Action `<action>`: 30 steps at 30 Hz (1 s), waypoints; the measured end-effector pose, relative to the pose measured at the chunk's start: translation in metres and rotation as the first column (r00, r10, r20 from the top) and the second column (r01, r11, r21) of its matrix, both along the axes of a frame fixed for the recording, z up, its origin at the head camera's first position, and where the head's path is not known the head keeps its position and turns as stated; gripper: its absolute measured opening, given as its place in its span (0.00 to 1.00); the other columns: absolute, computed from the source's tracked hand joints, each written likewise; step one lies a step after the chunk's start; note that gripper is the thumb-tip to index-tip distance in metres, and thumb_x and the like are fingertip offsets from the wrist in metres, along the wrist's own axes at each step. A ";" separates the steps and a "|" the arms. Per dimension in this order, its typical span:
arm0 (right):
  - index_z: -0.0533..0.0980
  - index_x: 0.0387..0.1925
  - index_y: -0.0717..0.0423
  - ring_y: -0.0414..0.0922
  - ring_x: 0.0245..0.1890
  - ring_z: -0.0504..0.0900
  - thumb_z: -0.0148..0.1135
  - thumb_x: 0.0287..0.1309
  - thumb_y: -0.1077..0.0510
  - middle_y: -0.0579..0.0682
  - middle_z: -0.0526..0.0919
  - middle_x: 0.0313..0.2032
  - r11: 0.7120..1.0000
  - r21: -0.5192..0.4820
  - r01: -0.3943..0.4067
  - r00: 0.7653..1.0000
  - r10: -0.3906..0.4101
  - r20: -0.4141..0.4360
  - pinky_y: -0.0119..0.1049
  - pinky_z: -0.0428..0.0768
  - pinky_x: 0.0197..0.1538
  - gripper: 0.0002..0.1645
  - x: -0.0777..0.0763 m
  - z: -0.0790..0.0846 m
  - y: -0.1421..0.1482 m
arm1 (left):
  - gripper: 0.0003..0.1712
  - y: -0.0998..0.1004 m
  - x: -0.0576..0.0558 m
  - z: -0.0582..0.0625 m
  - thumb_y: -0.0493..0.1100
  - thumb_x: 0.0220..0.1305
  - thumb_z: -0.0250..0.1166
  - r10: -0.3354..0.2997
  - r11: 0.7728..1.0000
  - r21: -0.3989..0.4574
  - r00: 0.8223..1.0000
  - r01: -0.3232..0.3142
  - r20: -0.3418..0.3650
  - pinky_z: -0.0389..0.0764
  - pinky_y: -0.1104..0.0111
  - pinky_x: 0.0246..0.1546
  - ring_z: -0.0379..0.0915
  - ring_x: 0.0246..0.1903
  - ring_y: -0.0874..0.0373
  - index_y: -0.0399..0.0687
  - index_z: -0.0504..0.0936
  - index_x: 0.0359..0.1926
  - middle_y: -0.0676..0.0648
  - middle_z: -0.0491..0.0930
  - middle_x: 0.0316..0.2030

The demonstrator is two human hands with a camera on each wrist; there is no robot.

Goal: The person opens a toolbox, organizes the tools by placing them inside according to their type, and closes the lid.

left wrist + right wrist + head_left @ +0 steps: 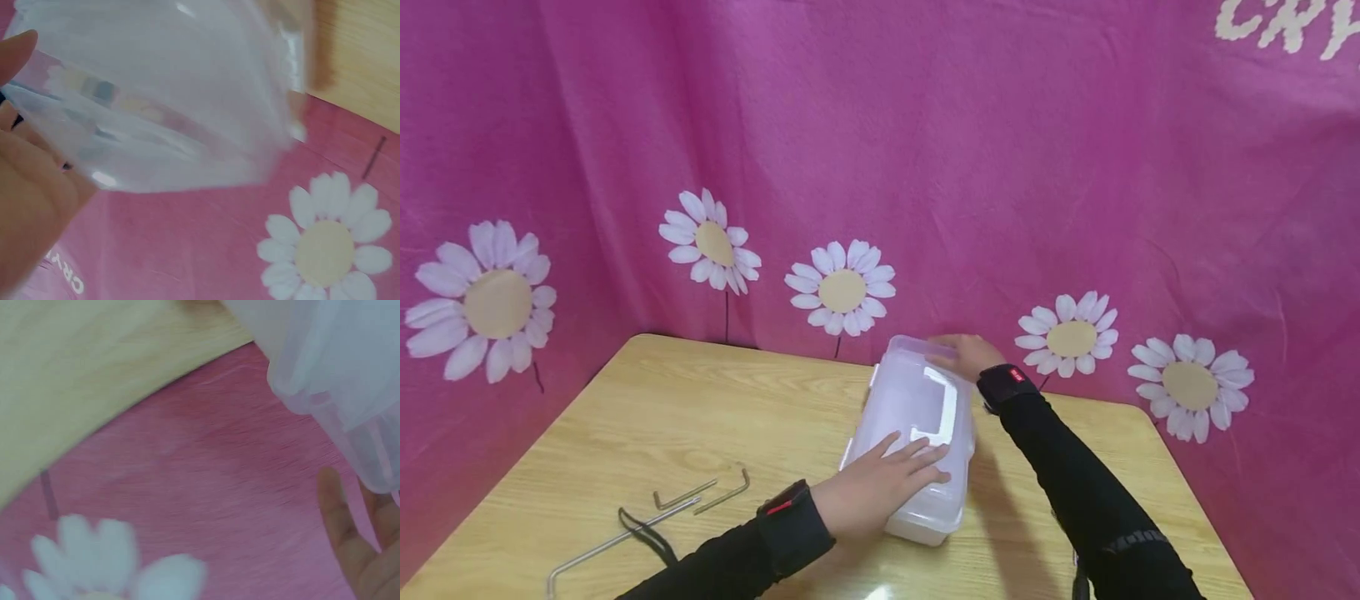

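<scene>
A translucent plastic box (pixel 895 417) with a lid and a white carry handle (pixel 951 408) stands lengthwise on the table. My left hand (pixel 880 492) lies over the near part of the lid, its fingers spread. At the far right end of the box is my right hand (pixel 966 354), its fingers partly behind the clear plastic. The right wrist view shows straight fingers (pixel 340 512) right at a corner of the plastic box (pixel 369 381). In the left wrist view, the thumb (pixel 17 53) overlaps the cloudy plastic.
On the wooden table (pixel 760 400), to the left, lie two short bent metal rods (pixel 721 497), a longer bent rod (pixel 595 552) and a black thing with curved arms (pixel 661 546). A pink curtain (pixel 925 167) with printed daisies hangs behind the table's far edge.
</scene>
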State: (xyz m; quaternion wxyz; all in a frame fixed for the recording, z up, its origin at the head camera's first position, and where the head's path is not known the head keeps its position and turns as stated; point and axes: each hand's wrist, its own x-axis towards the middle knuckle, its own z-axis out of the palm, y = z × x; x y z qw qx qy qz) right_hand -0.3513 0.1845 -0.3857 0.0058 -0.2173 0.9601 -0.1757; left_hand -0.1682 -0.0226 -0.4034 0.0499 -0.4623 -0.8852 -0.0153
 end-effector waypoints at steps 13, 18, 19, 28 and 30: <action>0.70 0.54 0.57 0.55 0.38 0.83 0.56 0.55 0.34 0.58 0.84 0.42 0.963 0.062 0.264 0.964 -0.260 -0.061 0.46 0.77 0.35 0.37 0.050 -0.006 0.056 | 0.37 -0.043 -0.030 0.002 0.55 0.65 0.57 0.163 0.970 0.152 0.971 -0.191 0.177 0.51 0.49 0.70 0.55 0.70 0.55 0.49 0.56 0.70 0.55 0.78 0.51; 0.66 0.55 0.61 0.56 0.37 0.82 0.54 0.53 0.30 0.62 0.82 0.41 0.928 0.057 0.367 0.930 -0.368 -0.002 0.46 0.76 0.34 0.43 0.066 -0.009 0.053 | 0.35 -0.052 -0.048 -0.004 0.55 0.65 0.57 0.198 0.960 0.185 0.977 -0.209 0.078 0.57 0.47 0.67 0.59 0.68 0.52 0.45 0.59 0.67 0.49 0.75 0.58; 0.64 0.57 0.62 0.57 0.40 0.82 0.53 0.53 0.30 0.64 0.81 0.45 0.923 0.055 0.380 0.924 -0.382 0.020 0.48 0.76 0.37 0.46 0.069 -0.010 0.052 | 0.34 -0.054 -0.051 -0.005 0.55 0.65 0.56 0.207 0.960 0.179 0.976 -0.216 0.068 0.57 0.47 0.67 0.59 0.68 0.51 0.45 0.60 0.67 0.48 0.73 0.61; 0.61 0.55 0.67 0.53 0.32 0.82 0.47 0.53 0.26 0.66 0.82 0.40 0.886 0.040 0.462 0.885 -0.463 0.041 0.38 0.69 0.26 0.50 0.089 -0.014 0.041 | 0.26 -0.058 -0.079 -0.008 0.49 0.66 0.57 0.224 0.950 0.217 0.974 -0.225 0.029 0.61 0.52 0.66 0.57 0.68 0.49 0.45 0.68 0.62 0.45 0.66 0.66; 0.61 0.55 0.67 0.53 0.32 0.82 0.47 0.53 0.25 0.65 0.82 0.39 0.883 0.038 0.469 0.882 -0.470 0.036 0.37 0.68 0.25 0.51 0.090 -0.014 0.040 | 0.27 -0.058 -0.081 -0.009 0.48 0.66 0.58 0.220 0.947 0.233 0.975 -0.222 0.037 0.61 0.53 0.67 0.57 0.69 0.48 0.44 0.68 0.62 0.44 0.66 0.66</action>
